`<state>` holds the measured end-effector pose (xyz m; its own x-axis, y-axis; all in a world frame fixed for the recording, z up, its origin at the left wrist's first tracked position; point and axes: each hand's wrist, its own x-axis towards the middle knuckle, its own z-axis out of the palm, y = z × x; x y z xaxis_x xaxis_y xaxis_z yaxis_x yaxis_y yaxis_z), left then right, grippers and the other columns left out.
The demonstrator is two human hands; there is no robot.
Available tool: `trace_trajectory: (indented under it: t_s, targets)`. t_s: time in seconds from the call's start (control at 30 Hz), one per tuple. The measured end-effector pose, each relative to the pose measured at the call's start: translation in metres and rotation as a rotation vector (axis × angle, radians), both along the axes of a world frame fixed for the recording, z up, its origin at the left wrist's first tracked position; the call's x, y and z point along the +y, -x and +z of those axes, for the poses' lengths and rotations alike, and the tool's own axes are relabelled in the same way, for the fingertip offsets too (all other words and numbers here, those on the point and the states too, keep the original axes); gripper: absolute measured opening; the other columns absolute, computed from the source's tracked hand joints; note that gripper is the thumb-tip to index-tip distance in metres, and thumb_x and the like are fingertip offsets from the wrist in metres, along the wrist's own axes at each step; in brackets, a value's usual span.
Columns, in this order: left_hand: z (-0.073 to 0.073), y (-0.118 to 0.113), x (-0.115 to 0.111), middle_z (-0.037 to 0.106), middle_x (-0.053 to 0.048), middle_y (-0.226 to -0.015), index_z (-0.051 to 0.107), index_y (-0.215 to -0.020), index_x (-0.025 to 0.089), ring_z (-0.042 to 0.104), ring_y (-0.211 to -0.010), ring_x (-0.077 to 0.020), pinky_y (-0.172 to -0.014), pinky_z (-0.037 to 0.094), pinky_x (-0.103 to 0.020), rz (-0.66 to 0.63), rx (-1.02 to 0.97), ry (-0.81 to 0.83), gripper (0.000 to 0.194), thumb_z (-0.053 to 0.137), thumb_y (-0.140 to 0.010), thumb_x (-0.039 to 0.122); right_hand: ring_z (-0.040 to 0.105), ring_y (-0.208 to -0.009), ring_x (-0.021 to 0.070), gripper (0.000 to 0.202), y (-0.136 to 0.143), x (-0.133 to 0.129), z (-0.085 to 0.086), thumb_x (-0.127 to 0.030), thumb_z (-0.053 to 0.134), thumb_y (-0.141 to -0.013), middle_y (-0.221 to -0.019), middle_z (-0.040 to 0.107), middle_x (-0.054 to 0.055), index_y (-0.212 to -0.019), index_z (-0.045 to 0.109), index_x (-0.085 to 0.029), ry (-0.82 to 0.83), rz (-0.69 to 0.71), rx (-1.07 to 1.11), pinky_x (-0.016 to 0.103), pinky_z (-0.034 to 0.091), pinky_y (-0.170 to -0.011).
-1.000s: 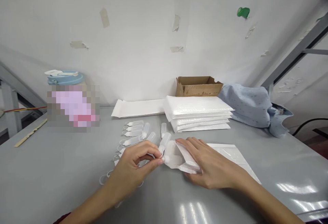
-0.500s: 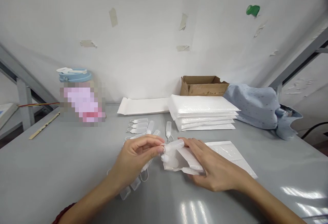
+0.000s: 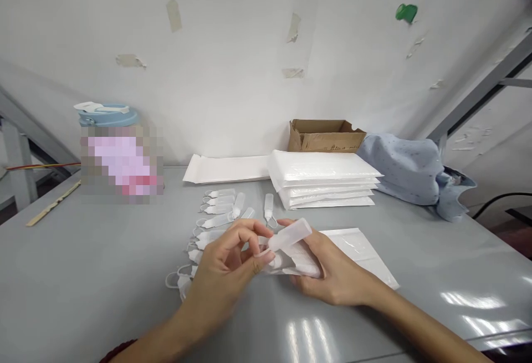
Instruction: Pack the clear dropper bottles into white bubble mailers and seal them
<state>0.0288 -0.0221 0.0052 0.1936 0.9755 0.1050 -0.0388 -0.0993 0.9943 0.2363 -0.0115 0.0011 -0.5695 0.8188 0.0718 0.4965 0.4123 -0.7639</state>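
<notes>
Between thumb and fingers, my left hand (image 3: 235, 263) pinches the cap end of a translucent squeeze bottle (image 3: 293, 234). The bottle tilts, its base pointing up and right, above the mouth of a white padded envelope (image 3: 305, 260). My right hand (image 3: 332, 269) grips that envelope, its open end facing left; what lies deep inside is hidden. Several similar loop-capped bottles (image 3: 218, 208) lie on the grey table left of and behind my left hand, which covers some of them. One more bottle (image 3: 269, 206) lies apart, just beyond my hands.
A stack of white padded envelopes (image 3: 326, 172) sits at the back, beside a single flat envelope (image 3: 228, 169). Behind the stack is a cardboard box (image 3: 326, 138). Another envelope (image 3: 361, 252) lies by my right forearm. Blue cloth (image 3: 403, 172) is at right, a wooden stick (image 3: 54, 203) at left.
The held bottle has swung up to a steeper tilt, its base rising to the right, and my left hand has turned with it. The whole view has shifted slightly.
</notes>
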Motion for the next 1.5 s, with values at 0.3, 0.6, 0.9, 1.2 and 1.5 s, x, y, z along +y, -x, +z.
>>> trace_trajectory:
  t_s: [0.3,0.6,0.9,1.2,1.5]
  targets:
    - [-0.003,0.003,0.003,0.062,-0.001,-0.076,0.039,-0.063,0.019,0.059,-0.08,-0.0158,-0.069,0.047,-0.025,-0.042,0.066,0.023,0.034,0.066,-0.08,0.03,0.049,-0.109,0.0286,0.073,0.008,-0.004,0.0,-0.015,0.058,-0.065,-0.116,0.05,0.011,-0.134,0.032,-0.019,-0.062,0.074,-0.118,0.045,0.041,-0.093]
    - [0.0,0.012,0.008,0.068,-0.002,-0.081,0.058,-0.061,0.02,0.058,-0.102,-0.0221,-0.083,0.047,-0.032,-0.046,0.013,0.015,0.021,0.073,-0.074,0.028,0.051,-0.106,0.0268,0.071,0.004,-0.004,-0.001,-0.016,0.058,-0.066,-0.115,0.05,0.01,-0.132,0.033,-0.02,-0.068,0.047,-0.094,0.044,0.043,-0.092]
    - [0.024,0.029,0.007,0.065,0.0,-0.076,0.065,-0.068,0.022,0.059,-0.077,-0.0167,-0.067,0.046,-0.027,0.162,0.295,-0.252,0.017,0.063,-0.082,0.032,0.048,-0.115,0.0299,0.063,-0.024,0.004,0.01,-0.022,0.057,-0.075,-0.129,0.046,0.01,-0.133,0.031,-0.027,-0.216,-0.149,0.031,0.046,0.041,-0.096]
    - [0.03,0.039,0.009,0.065,0.001,-0.075,0.064,-0.065,0.023,0.056,-0.062,-0.0145,-0.046,0.039,-0.022,0.395,0.437,-0.316,0.025,0.06,-0.083,0.04,0.047,-0.11,0.031,0.061,-0.033,0.001,0.023,-0.022,0.055,-0.077,-0.127,0.042,0.008,-0.131,0.031,-0.031,-0.268,-0.174,0.078,0.045,0.042,-0.09]
    - [0.027,0.036,0.005,0.06,0.001,-0.063,0.062,-0.068,0.024,0.057,-0.065,-0.0163,-0.058,0.045,-0.026,0.068,0.328,-0.404,0.016,0.059,-0.083,0.024,0.043,-0.109,0.0288,0.074,-0.012,0.002,0.013,-0.012,0.055,-0.066,-0.118,0.043,0.009,-0.133,0.028,-0.028,-0.335,-0.01,-0.088,0.044,0.04,-0.091]
